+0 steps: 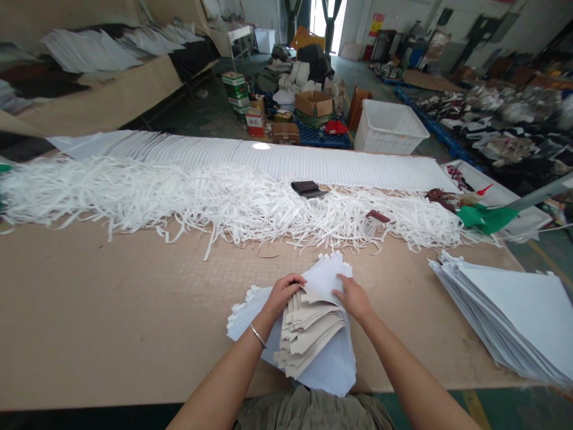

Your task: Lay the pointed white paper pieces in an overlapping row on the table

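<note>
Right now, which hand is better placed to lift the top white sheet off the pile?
Probably the right hand: its fingers rest on the white sheet, while the left hand sits against the beige sheets.

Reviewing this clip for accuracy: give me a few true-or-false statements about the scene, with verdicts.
1. The left hand and right hand both touch a stack of notched white and beige sheets. True.
2. A bangle is on the right wrist. False: it is on the left wrist.
3. A second stack of white sheets lies on the table, to the right. True.
4. The white strips are tied in a neat bundle. False: they lie in a loose heap.
5. The plastic crate beyond the table is blue. False: it is white.
</note>
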Tool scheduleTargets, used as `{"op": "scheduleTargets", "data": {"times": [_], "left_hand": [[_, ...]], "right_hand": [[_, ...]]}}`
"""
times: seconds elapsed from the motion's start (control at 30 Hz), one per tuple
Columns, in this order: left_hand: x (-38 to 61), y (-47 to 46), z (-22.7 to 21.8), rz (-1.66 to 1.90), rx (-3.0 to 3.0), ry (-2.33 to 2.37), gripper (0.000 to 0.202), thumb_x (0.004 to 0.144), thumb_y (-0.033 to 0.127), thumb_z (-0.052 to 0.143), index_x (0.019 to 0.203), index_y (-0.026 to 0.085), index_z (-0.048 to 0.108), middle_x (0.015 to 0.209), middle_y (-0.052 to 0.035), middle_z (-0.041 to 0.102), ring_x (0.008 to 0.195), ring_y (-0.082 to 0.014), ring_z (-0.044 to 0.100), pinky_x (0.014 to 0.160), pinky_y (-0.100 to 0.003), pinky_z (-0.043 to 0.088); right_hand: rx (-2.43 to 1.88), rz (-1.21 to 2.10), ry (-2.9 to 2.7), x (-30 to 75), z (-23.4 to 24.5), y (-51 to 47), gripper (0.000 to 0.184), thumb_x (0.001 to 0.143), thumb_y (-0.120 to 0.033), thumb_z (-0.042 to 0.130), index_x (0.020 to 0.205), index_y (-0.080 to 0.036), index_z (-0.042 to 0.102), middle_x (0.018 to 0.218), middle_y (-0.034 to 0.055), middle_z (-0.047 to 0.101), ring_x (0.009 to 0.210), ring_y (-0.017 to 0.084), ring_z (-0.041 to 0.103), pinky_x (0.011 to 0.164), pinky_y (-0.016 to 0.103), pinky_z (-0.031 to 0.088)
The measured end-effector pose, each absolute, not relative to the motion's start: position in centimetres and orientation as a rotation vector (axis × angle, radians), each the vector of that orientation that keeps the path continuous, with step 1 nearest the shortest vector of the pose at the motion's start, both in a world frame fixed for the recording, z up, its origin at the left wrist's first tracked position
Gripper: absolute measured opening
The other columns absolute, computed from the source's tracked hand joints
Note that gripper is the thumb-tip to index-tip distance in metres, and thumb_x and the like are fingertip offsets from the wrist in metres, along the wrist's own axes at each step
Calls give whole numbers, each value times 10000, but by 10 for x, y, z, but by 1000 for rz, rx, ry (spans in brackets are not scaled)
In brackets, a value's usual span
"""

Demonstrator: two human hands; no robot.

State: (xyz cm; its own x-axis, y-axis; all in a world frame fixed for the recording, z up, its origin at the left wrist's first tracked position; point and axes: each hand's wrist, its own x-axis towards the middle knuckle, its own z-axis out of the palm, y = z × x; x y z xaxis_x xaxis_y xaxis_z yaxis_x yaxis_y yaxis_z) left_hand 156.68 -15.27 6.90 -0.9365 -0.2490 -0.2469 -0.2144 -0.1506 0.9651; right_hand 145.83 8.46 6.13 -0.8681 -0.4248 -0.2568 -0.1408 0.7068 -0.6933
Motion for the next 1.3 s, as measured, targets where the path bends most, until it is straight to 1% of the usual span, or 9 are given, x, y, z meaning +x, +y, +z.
{"op": "scheduleTargets", "data": {"times": [0.2,0.3,0.37,0.57,0.7,0.8,0.9,1.1,1.3], "left_hand": [[1567,-155,74,-2087,433,-2166,361,893,413,474,742,209,732,1192,-78,682,1191,-266,561,1121,-398,346],[1564,-152,73,-2150,525,-2118,321,869,459,566,749,206,723,1327,-71,640,1271,-278,520,1118,-401,357],[1563,-150,72,-2278,554,-2051,266,815,450,652,789,191,707,1161,-84,705,1111,-263,606,1005,-386,445],[1563,-150,72,-2363,594,-1947,329,750,364,694,1037,202,684,859,-10,664,759,-167,593,750,-290,468],[1564,-154,74,-2173,448,-2177,202,792,363,625,796,193,732,945,-64,675,954,-235,610,929,-361,456],[1564,-156,75,-2105,394,-2228,183,799,331,604,768,201,730,1189,-85,659,1178,-273,568,1069,-398,391],[1564,-157,78,-2137,336,-2269,172,808,287,572,773,202,717,1275,-89,646,1250,-276,544,1118,-416,359],[1561,-155,86,-2040,185,-2394,162,758,179,513,747,208,672,1284,-93,645,1301,-279,518,1113,-419,369],[1559,-158,76,-2045,263,-2337,156,749,192,525,769,202,680,1441,-82,543,1393,-296,429,1149,-424,322]], "right_hand": [[-554,-984,2506,1463,63,85,272,785,-302,706,1042,-225,663,1072,83,652,976,221,632,907,351,483],[-385,-1501,2156,1469,76,86,492,858,-519,624,1261,-246,546,998,58,698,824,194,663,775,337,528],[-240,-1638,2014,1469,78,86,602,929,-617,451,1405,-252,406,885,34,714,685,181,660,675,325,528],[-515,-767,2627,1457,51,89,450,831,-321,660,1260,-202,590,989,86,672,844,213,650,768,317,486],[-606,-710,2630,1457,44,92,178,830,-223,641,1002,-215,686,1033,87,629,986,227,619,895,325,458],[-593,-715,2695,1459,42,95,323,811,-270,684,1129,-218,657,1159,115,587,1103,270,575,991,374,425],[-506,-785,2701,1460,36,97,434,793,-288,703,1212,-209,624,1155,130,570,1055,283,581,993,414,428],[-520,-965,2606,1458,36,93,196,740,-213,682,935,-205,662,996,78,600,952,235,603,937,380,469],[-354,-1555,2234,1481,65,89,304,858,-498,610,969,-237,501,815,10,656,731,180,628,704,307,523]]}}
